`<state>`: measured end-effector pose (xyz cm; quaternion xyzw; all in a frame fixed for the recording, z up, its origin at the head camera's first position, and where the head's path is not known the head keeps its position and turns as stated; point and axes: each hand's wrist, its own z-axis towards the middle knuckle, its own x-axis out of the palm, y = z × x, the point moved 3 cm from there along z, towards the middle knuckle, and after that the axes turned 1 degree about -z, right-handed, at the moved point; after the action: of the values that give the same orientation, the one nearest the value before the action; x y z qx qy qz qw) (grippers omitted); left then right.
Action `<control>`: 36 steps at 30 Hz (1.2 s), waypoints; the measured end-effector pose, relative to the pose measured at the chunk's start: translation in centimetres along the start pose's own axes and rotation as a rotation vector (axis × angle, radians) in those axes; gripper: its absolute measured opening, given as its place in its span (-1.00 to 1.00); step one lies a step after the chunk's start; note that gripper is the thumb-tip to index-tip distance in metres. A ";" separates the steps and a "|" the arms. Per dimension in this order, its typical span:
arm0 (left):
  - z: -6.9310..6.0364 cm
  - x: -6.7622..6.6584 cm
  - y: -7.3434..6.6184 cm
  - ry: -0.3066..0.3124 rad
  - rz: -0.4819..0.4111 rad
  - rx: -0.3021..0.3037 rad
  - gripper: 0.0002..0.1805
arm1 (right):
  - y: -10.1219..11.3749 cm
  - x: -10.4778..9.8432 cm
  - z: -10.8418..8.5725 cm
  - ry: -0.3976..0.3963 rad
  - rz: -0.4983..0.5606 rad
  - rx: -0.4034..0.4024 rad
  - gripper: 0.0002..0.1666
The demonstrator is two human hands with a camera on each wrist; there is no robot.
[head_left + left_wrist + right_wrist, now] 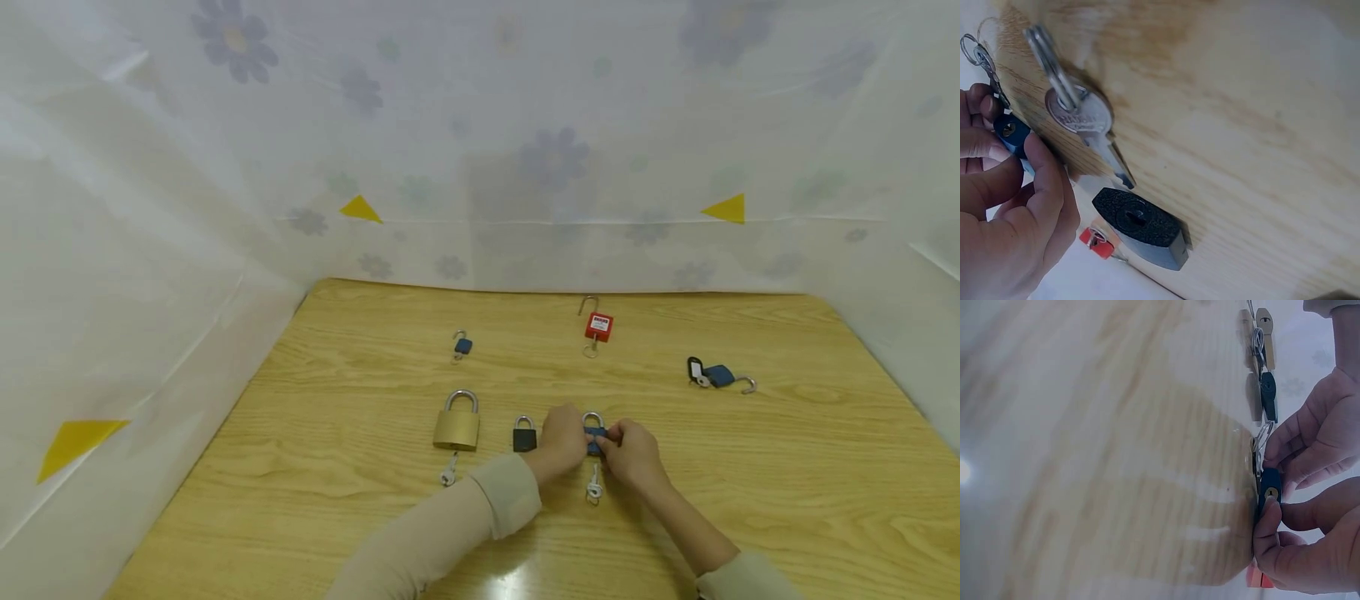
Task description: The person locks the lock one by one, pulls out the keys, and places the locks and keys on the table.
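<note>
A blue padlock (pixel 595 447) lies at the centre right in the head view, its shackle pointing away from the person. The left hand (pixel 564 437) pinches its left side and the right hand (pixel 633 457) holds its right side. In the left wrist view the padlock's keyhole end (pixel 1013 132) shows between the fingers of the left hand (pixel 1022 225). The right wrist view shows the right hand (pixel 1319 553) with fingertips on the blue padlock (pixel 1270 484), and the left hand (pixel 1325 434) beyond. A key (pixel 595 485) lies just below the padlock, out of its keyhole.
Left of the hands are a black padlock (pixel 524 438), its key (pixel 1088 115), a large brass padlock (pixel 456 430) and another key (pixel 448 473). Farther back lie a small blue padlock (pixel 463 346), a red padlock (pixel 599 327) and a blue padlock (pixel 720 376), their shackles open.
</note>
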<state>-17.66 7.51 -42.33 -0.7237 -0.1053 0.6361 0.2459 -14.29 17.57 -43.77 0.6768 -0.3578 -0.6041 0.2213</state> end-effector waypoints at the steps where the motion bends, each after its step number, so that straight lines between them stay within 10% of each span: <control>1: 0.0 0.0 0.0 0.002 0.003 0.007 -0.72 | 0.0 0.0 0.0 -0.001 -0.004 -0.003 -0.87; 12: 0.9 -1.0 1.0 0.129 -0.158 -0.007 -0.46 | -0.5 -1.6 0.8 0.021 -0.085 0.019 -0.61; 15: 1.9 -1.5 1.5 0.113 -0.221 -0.015 -0.70 | -0.6 -2.4 1.4 0.012 -0.053 0.044 -0.52; 29: 7.2 -2.0 1.3 -0.092 -0.518 0.056 -0.66 | -0.3 -3.4 7.4 -0.126 0.425 0.227 -0.42; 36: 9.0 -1.6 0.9 -0.072 -0.638 0.045 -0.61 | 0.1 -3.5 10.8 -0.180 0.617 0.276 -0.43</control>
<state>-26.79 7.93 -42.01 -0.6258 -0.3211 0.5543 0.4451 -24.94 21.51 -43.25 0.5042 -0.6418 -0.5121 0.2675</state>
